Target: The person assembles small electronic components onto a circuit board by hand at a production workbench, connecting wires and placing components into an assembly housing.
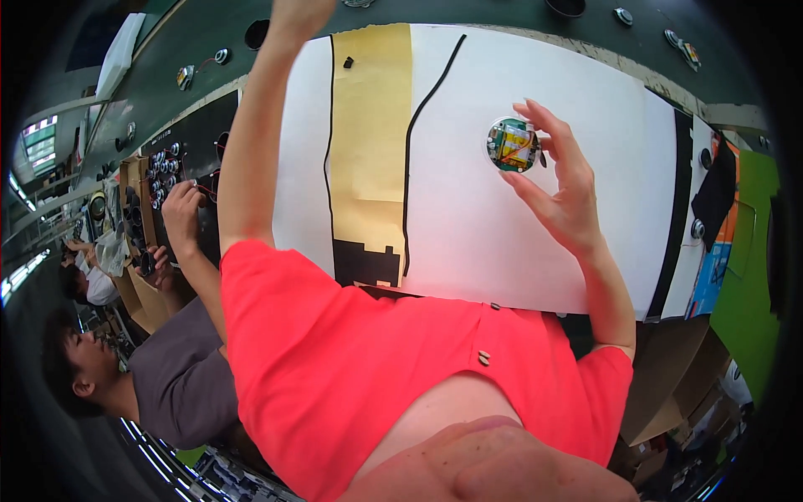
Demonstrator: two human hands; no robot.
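At half past one, over the white sheet (502, 251), my right hand (562, 171) holds a round green circuit board (512, 147), thumb and fingers curved about its rim. Farther, toward eleven, the view's edge cuts my left hand (303, 12); I cannot tell its state.

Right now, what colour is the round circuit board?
The circuit board is green, best seen in head view.

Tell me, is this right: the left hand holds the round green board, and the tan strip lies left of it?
Wrong hand: the head view shows the right hand holding the round green board. The tan strip does lie left of it.
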